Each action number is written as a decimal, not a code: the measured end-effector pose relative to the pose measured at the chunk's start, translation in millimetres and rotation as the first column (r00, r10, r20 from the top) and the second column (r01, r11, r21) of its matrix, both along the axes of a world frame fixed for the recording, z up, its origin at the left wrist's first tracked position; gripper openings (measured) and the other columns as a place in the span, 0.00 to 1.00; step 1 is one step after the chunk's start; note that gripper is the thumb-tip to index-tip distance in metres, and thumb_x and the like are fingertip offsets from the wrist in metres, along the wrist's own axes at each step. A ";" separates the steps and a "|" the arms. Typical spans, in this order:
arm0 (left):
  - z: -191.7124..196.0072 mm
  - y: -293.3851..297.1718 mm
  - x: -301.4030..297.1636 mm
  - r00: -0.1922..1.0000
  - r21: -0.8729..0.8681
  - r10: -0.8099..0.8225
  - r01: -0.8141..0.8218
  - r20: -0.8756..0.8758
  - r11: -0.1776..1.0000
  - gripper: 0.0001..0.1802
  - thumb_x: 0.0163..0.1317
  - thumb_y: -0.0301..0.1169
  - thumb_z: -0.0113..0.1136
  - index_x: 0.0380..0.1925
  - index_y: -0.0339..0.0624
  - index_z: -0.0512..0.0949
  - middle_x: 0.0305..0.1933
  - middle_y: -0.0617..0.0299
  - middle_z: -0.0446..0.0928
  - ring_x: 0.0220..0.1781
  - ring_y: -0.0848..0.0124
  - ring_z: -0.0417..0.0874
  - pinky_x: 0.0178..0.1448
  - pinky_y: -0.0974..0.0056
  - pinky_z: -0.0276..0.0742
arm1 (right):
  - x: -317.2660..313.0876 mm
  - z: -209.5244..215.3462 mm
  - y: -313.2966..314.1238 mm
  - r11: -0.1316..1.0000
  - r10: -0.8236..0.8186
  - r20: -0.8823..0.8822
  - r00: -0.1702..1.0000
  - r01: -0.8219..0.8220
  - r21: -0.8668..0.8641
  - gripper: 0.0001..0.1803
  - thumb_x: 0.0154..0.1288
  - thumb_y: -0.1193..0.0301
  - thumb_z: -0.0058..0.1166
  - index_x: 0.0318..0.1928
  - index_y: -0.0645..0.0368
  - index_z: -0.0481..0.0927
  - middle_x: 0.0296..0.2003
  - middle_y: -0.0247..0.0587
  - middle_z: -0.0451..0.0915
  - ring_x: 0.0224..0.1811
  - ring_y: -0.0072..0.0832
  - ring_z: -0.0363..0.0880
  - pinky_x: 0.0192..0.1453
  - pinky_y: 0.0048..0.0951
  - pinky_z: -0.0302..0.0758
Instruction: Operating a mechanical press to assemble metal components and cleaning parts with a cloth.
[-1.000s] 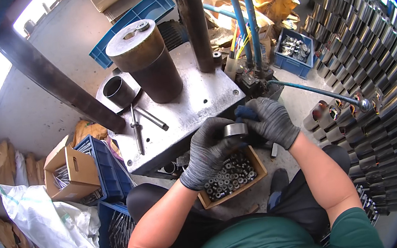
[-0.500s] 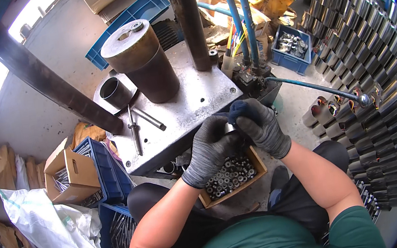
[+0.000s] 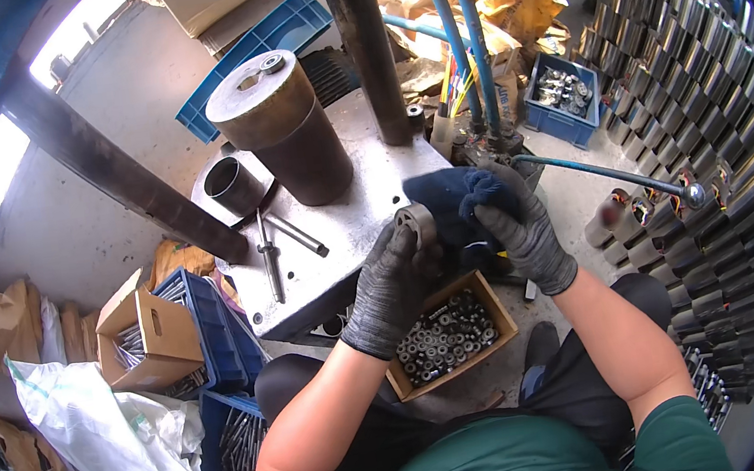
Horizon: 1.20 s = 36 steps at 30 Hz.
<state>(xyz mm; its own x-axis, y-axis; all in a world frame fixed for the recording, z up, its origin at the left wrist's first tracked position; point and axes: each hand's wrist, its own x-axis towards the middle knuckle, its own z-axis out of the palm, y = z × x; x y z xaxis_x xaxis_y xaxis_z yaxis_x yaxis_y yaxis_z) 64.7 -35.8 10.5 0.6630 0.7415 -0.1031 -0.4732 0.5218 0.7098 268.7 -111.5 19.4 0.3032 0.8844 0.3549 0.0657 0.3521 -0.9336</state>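
Observation:
Grey gloves cover both my hands. My left hand (image 3: 383, 282) grips a round grey metal end cap (image 3: 418, 226) by its edge, with its openwork face turned left. A dark blue cloth (image 3: 448, 194) is bunched in my right hand (image 3: 530, 236), just right of the end cap and apart from it. Both hands are over the near edge of a steel press table (image 3: 364, 175). Below them, a shallow box (image 3: 502, 316) holds many small bearing-like parts. On the table lie a stepped shaft (image 3: 269, 261) and a plain rod (image 3: 296, 233).
A thick steel cylinder (image 3: 289, 147) and a short ring (image 3: 234, 187) stand on the table between dark posts (image 3: 363, 56). A blue lever (image 3: 607, 175) reaches right, toward stacked metal tubes (image 3: 687, 128). Blue crates (image 3: 218, 328), a cardboard box (image 3: 165, 325) and a white sack (image 3: 103, 434) fill the left.
My hands have moved apart. The cloth has come away from the end cap and hangs more spread out, and the cap's face now shows. The whole view has shifted slightly.

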 end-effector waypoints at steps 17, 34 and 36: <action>6.0 -34.0 12.7 0.980 0.071 -0.153 0.163 -0.129 0.984 0.26 0.65 0.49 0.74 0.52 0.43 0.79 0.44 0.66 0.81 0.41 0.75 0.81 0.50 0.66 0.80 | 1.4 -11.6 25.8 0.983 0.136 0.104 0.985 -0.122 -0.135 0.14 0.75 0.67 0.64 0.54 0.58 0.80 0.43 0.37 0.84 0.48 0.30 0.85 0.56 0.35 0.83; 7.7 -26.3 1.2 0.911 0.606 0.143 0.135 -0.387 0.784 0.22 0.64 0.27 0.75 0.55 0.37 0.77 0.52 0.60 0.82 0.55 0.73 0.82 0.63 0.62 0.80 | -9.3 18.4 -10.9 0.997 0.057 0.375 0.925 -0.074 0.031 0.19 0.68 0.64 0.72 0.54 0.56 0.81 0.46 0.41 0.86 0.49 0.30 0.87 0.56 0.35 0.83; 7.2 -27.1 -2.2 0.943 0.495 0.041 0.136 -0.330 0.858 0.22 0.65 0.28 0.75 0.55 0.37 0.77 0.50 0.61 0.83 0.53 0.74 0.82 0.61 0.64 0.80 | -8.8 10.3 -11.8 0.994 0.111 0.215 0.970 -0.111 -0.013 0.19 0.67 0.64 0.73 0.54 0.56 0.81 0.43 0.40 0.86 0.47 0.33 0.88 0.54 0.35 0.83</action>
<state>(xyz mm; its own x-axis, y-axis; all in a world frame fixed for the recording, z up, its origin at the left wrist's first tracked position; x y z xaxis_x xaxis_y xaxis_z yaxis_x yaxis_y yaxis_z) 62.5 -62.9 17.7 0.6950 0.7160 0.0654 -0.1602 0.0655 0.9849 259.9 -123.3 29.7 0.1199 0.9085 0.4004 0.2260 0.3677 -0.9020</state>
